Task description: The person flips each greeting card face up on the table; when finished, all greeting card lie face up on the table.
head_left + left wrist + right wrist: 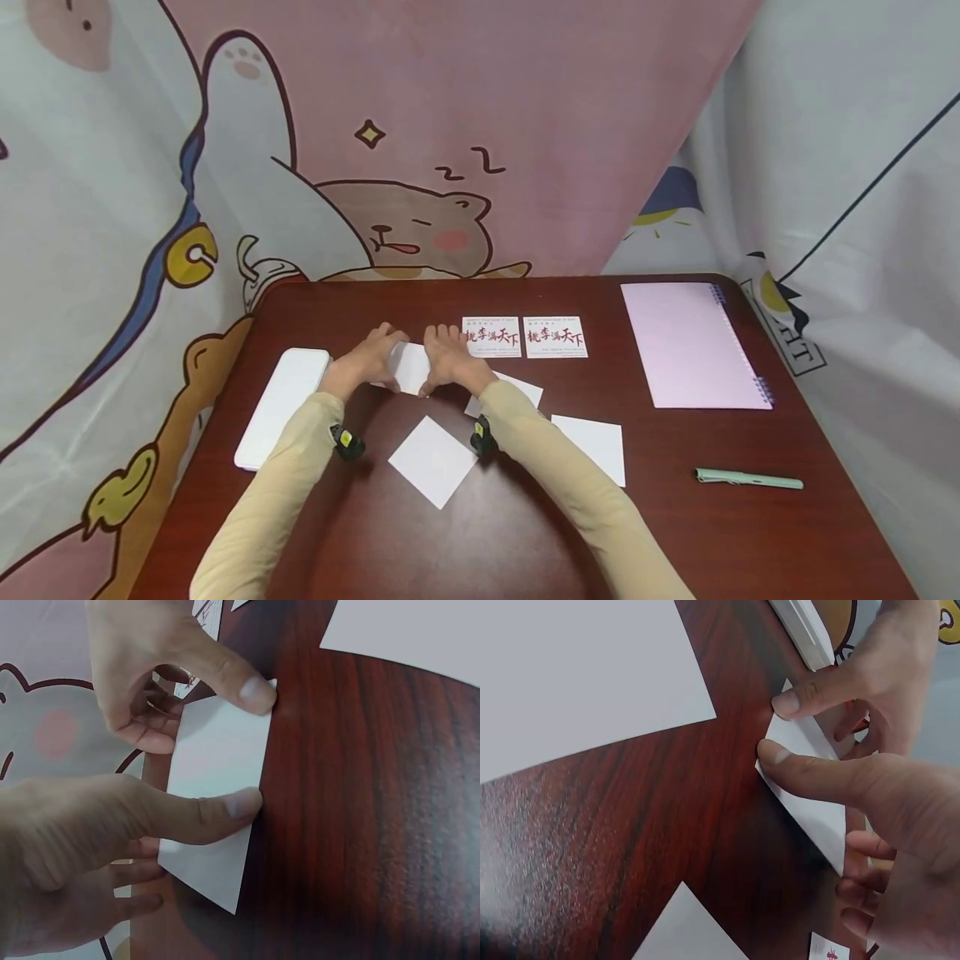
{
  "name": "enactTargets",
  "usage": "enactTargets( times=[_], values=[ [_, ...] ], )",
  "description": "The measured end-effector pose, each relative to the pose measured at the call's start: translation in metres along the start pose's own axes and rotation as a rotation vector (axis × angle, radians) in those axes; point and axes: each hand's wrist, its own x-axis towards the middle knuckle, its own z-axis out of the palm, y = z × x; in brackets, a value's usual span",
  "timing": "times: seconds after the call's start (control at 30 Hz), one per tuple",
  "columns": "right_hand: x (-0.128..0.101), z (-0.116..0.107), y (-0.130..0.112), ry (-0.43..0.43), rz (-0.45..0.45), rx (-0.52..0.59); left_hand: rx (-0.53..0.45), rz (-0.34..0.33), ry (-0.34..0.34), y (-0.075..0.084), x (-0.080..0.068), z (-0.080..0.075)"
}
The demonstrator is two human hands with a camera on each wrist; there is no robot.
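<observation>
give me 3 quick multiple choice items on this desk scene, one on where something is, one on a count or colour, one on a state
1. Where does the green pen lie?
A. right of the white sheets, near the table's front right
B. on the pink notebook
C. beside the white case

2. How many printed cards lie side by side at the back?
A. one
B. two
C. four

3. What do the left hand and right hand do?
A. rest idle, apart
B. both pinch one folded white paper
C. hold the pen

Answers: 1 A, it lies alone on bare wood; 2 B, two with red lettering; 3 B, both thumbs press its edge.
</observation>
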Motion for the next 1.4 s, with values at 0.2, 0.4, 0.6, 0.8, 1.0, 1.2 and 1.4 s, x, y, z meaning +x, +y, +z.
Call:
enactTargets(
  times=[0.2, 0.4, 0.6, 0.8, 1.0, 1.2, 1.4],
  values=[
    [-0.004, -0.005, 0.004, 0.095, -0.082, 0.027, 0.009, 0.0, 0.132, -0.002, -0.004, -0.002],
    [-0.008, -0.019, 0.014, 0.304, -0.203, 0.047, -0.02, 0.073, 0.312, 0.002, -0.01, -0.014],
    [-0.015, -0.035, 0.019, 0.459, -0.287, 0.05, -0.004, 0.216, 0.485, 0.004, -0.018, -0.019],
    [-0.026, -0.032, 0.02, 0.392, -0.287, -0.054, 0.045, 0.26, 0.493, 0.002, -0.027, -0.007],
    [-0.033, -0.017, 0.023, 0.322, -0.269, -0.112, 0.034, 0.266, 0.468, -0.002, -0.023, 0.011],
    [-0.032, 0.002, 0.027, 0.328, -0.242, -0.148, 0.023, 0.278, 0.447, -0.009, -0.013, 0.025],
    [-0.027, 0.014, 0.031, 0.354, -0.211, -0.152, 0.006, 0.285, 0.44, -0.013, -0.001, 0.033]
  ],
)
